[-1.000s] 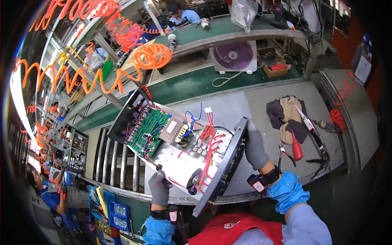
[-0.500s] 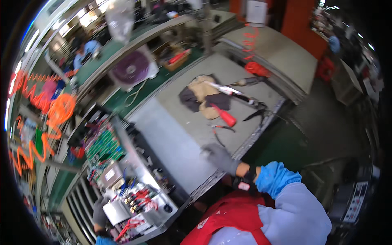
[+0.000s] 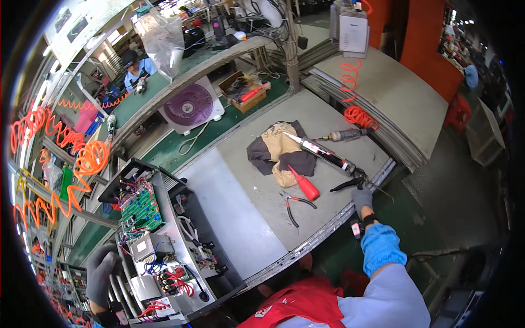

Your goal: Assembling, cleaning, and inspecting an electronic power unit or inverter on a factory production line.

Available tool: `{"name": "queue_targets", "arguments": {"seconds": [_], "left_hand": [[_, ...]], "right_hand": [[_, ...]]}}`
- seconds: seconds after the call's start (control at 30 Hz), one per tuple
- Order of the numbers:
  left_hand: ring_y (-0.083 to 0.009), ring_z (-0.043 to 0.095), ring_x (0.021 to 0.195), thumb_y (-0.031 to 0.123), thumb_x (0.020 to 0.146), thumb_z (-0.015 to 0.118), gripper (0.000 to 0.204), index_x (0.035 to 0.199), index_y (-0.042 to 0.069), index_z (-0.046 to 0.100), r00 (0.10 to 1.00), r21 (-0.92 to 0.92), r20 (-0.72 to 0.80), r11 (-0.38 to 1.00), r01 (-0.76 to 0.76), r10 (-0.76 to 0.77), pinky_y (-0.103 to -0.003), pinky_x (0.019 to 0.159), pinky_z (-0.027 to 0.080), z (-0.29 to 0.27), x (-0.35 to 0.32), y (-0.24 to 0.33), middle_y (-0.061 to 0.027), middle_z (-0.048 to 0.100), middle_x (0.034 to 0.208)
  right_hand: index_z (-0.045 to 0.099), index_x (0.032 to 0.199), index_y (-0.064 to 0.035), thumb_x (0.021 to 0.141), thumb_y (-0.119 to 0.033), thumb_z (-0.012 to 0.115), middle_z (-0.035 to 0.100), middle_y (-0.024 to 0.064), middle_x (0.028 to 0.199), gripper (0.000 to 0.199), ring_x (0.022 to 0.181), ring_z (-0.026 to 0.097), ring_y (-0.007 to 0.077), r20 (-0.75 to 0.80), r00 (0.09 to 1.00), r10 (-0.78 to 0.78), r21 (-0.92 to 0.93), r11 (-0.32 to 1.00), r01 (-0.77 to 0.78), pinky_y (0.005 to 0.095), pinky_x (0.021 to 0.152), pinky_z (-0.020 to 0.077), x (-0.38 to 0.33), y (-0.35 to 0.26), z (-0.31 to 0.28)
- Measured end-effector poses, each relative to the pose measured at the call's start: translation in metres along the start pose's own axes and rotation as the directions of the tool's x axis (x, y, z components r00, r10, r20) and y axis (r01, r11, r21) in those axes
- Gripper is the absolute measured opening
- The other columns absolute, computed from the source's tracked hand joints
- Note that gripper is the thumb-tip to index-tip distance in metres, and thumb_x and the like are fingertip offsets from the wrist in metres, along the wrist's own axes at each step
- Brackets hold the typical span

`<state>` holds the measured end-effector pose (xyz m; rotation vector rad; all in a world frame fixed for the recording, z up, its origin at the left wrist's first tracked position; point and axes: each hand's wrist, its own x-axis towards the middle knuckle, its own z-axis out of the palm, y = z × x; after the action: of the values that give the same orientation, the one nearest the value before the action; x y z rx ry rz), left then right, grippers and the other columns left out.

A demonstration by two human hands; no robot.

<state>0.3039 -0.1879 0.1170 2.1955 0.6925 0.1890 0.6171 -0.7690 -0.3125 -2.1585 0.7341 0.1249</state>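
head view: left hand [image 3: 102, 271], grey-gloved, lower left of frame, fingers curled, just beside open electronics chassis [image 3: 175, 234]; can't tell if it touches it or how wide the grip is. chassis sits lower left, tilted in frame, with green circuit board [image 3: 141, 205], boxy transformer [image 3: 146, 247] and red wires [image 3: 180, 280] inside. right hand [image 3: 362, 200], also gloved, right of center at bench edge, at the black handle end of caulking gun [image 3: 322, 152]; fingers bunched, can't tell if closed round the handle. gun lies slantwise right of center, nozzle over tan-and-dark cloth [image 3: 280, 143]. red tapered tool [image 3: 307, 187] and pliers [image 3: 291, 204] near it, mid-frame; power screwdriver [image 3: 344, 135] just above it. purple fan [image 3: 188, 106] upper left of center, orange coiled hose [image 3: 92, 156] at left.
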Motion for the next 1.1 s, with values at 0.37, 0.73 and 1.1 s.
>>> {"name": "queue_targets", "arguments": {"seconds": [0.37, 0.73, 1.1], "left_hand": [[-0.0161, 0.063, 0.083, 0.025, 0.090, 0.061, 0.039, 0.116, -0.005, 0.060, 0.939, -0.181, 0.343, 0.983, 0.037, 0.028, -0.030, 0.074, 0.052, 0.105, 0.012, 0.107, -0.0098, 0.066, 0.093], [-0.0144, 0.066, 0.081, 0.028, 0.096, 0.058, 0.037, 0.118, -0.001, 0.061, 0.794, -0.239, 0.600, 0.969, 0.061, 0.099, -0.026, 0.071, 0.053, 0.148, 0.015, 0.087, -0.0088, 0.068, 0.098], [-0.0264, 0.060, 0.107, 0.061, 0.087, 0.059, 0.066, 0.122, 0.006, 0.049, 0.862, -0.819, 0.480, 0.437, 0.372, 0.165, -0.044, 0.094, 0.049, 0.166, 0.007, 0.103, -0.0157, 0.060, 0.113]], "right_hand": [[0.054, 0.099, -0.0091, 0.086, -0.010, 0.059, 0.051, 0.0000, 0.072, 0.013, 0.050, 0.048, 0.0079, 0.197, 0.925, -0.326, 0.872, 0.489, -0.013, 0.0232, 0.041, 0.0387, -0.071, -0.116, -0.068], [0.058, 0.106, -0.0057, 0.095, -0.050, 0.045, 0.050, -0.0028, 0.066, 0.047, 0.043, 0.040, 0.0041, 0.252, 0.746, -0.616, 0.848, 0.512, 0.137, 0.0199, 0.036, 0.0270, -0.237, -0.171, -0.139], [0.055, 0.111, 0.0043, 0.080, -0.053, 0.061, 0.053, 0.0056, 0.060, 0.065, 0.040, 0.044, 0.0109, 0.235, 0.464, -0.854, 0.945, 0.313, 0.099, 0.0212, 0.034, 0.0303, -0.341, -0.174, -0.139]]}}
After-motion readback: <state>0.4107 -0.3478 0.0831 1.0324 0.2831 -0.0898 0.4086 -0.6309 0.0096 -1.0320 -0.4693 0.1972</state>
